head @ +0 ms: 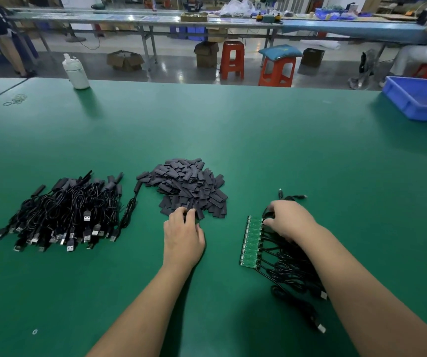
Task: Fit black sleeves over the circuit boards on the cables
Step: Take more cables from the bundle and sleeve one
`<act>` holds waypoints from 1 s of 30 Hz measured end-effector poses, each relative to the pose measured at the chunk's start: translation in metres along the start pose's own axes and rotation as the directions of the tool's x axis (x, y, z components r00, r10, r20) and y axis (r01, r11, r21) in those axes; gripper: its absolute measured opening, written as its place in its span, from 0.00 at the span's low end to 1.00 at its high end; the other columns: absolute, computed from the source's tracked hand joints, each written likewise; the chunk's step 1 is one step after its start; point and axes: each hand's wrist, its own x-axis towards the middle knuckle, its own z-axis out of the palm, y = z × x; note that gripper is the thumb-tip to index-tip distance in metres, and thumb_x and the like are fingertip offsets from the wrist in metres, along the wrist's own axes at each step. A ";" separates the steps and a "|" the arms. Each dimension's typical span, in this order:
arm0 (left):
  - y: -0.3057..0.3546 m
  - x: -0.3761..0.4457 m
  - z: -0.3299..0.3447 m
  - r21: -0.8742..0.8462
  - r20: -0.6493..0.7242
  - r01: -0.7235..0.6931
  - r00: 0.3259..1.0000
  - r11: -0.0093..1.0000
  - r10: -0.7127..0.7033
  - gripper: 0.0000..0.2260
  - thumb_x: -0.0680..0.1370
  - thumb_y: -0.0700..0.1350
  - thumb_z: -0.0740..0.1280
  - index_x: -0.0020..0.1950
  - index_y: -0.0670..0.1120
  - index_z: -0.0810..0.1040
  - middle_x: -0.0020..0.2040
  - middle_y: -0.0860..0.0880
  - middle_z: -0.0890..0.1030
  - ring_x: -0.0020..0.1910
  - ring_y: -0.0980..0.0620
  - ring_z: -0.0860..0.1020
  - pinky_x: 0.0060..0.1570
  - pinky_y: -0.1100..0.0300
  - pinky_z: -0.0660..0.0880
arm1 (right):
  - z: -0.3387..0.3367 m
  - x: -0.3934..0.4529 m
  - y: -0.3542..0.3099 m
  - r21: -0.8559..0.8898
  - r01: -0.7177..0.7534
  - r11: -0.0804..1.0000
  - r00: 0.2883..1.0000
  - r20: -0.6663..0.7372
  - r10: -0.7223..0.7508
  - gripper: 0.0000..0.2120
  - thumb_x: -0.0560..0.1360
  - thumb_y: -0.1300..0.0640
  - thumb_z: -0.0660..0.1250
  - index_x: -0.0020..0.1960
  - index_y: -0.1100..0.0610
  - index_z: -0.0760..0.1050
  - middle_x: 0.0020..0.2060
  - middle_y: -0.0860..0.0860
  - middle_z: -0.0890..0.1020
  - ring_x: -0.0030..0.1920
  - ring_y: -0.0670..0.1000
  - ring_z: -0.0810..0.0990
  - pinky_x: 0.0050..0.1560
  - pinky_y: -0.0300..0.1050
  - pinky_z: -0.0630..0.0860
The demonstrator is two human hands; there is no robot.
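A heap of flat black sleeves (pixel 189 186) lies in the middle of the green table (pixel 233 124). My left hand (pixel 183 234) is at the heap's near edge, its fingertips pinching one sleeve there. To the right, a row of small green circuit boards (pixel 252 240) lies side by side, each joined to a black cable (pixel 292 269). My right hand (pixel 288 222) rests over the far end of that row, fingers curled on the cable of the farthest board. On the left lies a pile of sleeved cables with USB plugs (pixel 65 215).
A white bottle (pixel 76 73) stands at the table's far left, with rubber bands (pixel 15 99) beside it. A blue plastic bin (pixel 421 99) sits at the far right edge. Beyond the table are orange stools, boxes, another bench and seated people.
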 end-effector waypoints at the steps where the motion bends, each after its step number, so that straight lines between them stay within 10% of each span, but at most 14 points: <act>1: 0.000 0.000 0.000 0.002 -0.002 -0.003 1.000 1.000 0.003 0.18 0.74 0.42 0.68 0.64 0.41 0.76 0.60 0.42 0.75 0.58 0.43 0.73 0.55 0.50 0.71 | -0.003 0.002 0.001 -0.129 0.125 0.984 0.990 -0.045 -0.131 0.24 0.77 0.45 0.68 0.70 0.52 0.70 0.65 0.52 0.78 0.63 0.55 0.78 0.61 0.52 0.77; 5: 0.000 -0.001 -0.001 0.004 -0.006 -0.016 1.000 1.000 0.016 0.18 0.74 0.41 0.69 0.64 0.41 0.77 0.59 0.43 0.75 0.56 0.43 0.73 0.53 0.50 0.71 | 0.001 0.006 -0.009 -0.235 0.506 0.830 0.860 0.208 -0.466 0.38 0.74 0.45 0.73 0.79 0.50 0.59 0.78 0.48 0.61 0.79 0.54 0.57 0.77 0.54 0.57; 18: -0.001 0.000 0.001 0.004 -0.010 -0.034 0.999 0.999 0.034 0.18 0.74 0.41 0.67 0.64 0.41 0.76 0.60 0.43 0.75 0.56 0.43 0.73 0.53 0.50 0.72 | -0.033 -0.006 -0.018 -0.415 0.382 0.826 0.891 0.401 -0.210 0.28 0.69 0.39 0.75 0.62 0.56 0.79 0.54 0.52 0.84 0.53 0.57 0.81 0.52 0.47 0.78; 22: 0.000 0.000 0.001 0.001 -0.017 -0.018 1.000 1.000 0.018 0.18 0.75 0.42 0.67 0.64 0.41 0.76 0.60 0.43 0.75 0.57 0.44 0.73 0.55 0.51 0.72 | -0.051 -0.026 0.001 -0.255 0.413 0.874 0.907 0.203 -0.369 0.18 0.69 0.39 0.75 0.35 0.50 0.73 0.30 0.46 0.77 0.32 0.47 0.73 0.33 0.42 0.68; 30: -0.002 0.001 0.002 -0.011 -0.063 -0.077 0.995 0.997 0.076 0.18 0.73 0.40 0.69 0.62 0.40 0.78 0.59 0.42 0.76 0.55 0.43 0.75 0.52 0.51 0.73 | -0.114 -0.086 0.043 0.050 0.468 0.882 0.879 -0.131 -0.459 0.05 0.70 0.41 0.73 0.42 0.41 0.82 0.31 0.38 0.82 0.32 0.41 0.79 0.34 0.37 0.74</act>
